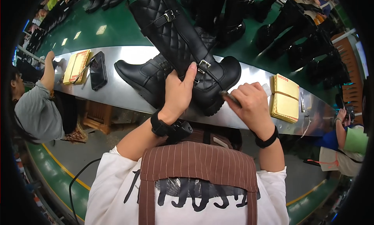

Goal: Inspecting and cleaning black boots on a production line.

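A black quilted knee-high boot (177, 44) with two silver-buckled straps leans over the steel bench, its toe to the right. My left hand (180, 88) is closed around its ankle, thumb up beside the lower buckle (203, 65). My right hand (249, 104) is closed beside the boot's toe, around a slim dark thing (230, 95) whose kind I cannot make out. From that buckle a thin strap end (215, 79) runs toward its tip; whether they touch is unclear. Something whitish (267, 89) shows behind this hand's knuckles. The mate boot (138, 75) stands behind, toe left.
On the steel bench (111, 98), a yellow paper stack (286, 100) lies right; another stack (74, 67) and a black phone (97, 71) lie left. Several black boots (286, 26) stand on the green surface (117, 14) beyond. Co-workers sit left (39, 112) and right (343, 131).
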Action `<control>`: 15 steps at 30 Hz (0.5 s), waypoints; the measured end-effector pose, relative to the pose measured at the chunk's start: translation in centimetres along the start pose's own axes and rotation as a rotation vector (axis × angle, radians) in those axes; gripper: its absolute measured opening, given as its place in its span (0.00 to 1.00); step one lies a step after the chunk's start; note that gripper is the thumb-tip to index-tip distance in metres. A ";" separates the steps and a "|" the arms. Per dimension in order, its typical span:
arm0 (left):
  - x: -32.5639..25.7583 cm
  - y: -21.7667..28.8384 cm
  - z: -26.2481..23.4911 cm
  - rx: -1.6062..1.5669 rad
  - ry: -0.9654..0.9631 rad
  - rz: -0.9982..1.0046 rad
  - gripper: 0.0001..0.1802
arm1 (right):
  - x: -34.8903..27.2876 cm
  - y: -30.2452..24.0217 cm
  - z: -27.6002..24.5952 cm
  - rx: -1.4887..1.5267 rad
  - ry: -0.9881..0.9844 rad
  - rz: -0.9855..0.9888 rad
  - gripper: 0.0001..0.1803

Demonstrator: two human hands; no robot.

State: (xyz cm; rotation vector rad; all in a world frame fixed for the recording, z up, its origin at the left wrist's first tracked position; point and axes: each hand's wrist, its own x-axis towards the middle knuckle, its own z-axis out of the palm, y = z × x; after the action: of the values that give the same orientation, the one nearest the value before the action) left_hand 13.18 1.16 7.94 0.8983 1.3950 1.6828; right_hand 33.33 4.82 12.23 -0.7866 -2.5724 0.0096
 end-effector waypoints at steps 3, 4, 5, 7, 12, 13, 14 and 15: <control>0.2 0.1 -0.3 -0.065 -0.026 -0.019 0.18 | 0.0 -0.5 -0.4 0.010 0.054 0.050 0.11; 0.3 0.1 -0.5 -0.039 -0.034 -0.032 0.18 | 0.2 -0.9 -0.2 0.104 0.118 0.066 0.12; 0.4 0.2 -0.6 -0.001 -0.016 -0.006 0.18 | 0.5 -1.4 0.0 0.167 0.106 -0.018 0.15; 0.7 0.3 -0.8 0.012 -0.044 -0.037 0.18 | 1.2 -1.9 0.2 0.126 0.116 -0.113 0.14; 0.8 0.3 -1.3 0.002 -0.010 -0.010 0.18 | 2.0 -1.5 -1.0 -0.015 0.088 -0.146 0.14; 0.8 0.2 -1.4 0.013 -0.028 -0.054 0.18 | 2.1 -1.5 -1.1 0.020 0.116 -0.122 0.14; 0.7 0.2 -1.4 0.022 -0.017 -0.102 0.18 | 2.2 -1.5 -1.1 -0.003 0.030 -0.145 0.14; 0.7 0.1 -1.4 0.015 -0.045 -0.101 0.18 | 2.2 -1.6 -1.1 0.065 0.037 -0.191 0.14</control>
State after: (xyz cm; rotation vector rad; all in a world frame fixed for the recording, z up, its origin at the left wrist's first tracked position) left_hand 11.59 1.10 7.83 0.8555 1.4013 1.5694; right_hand 31.30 4.52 14.31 -0.5101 -2.5878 0.0193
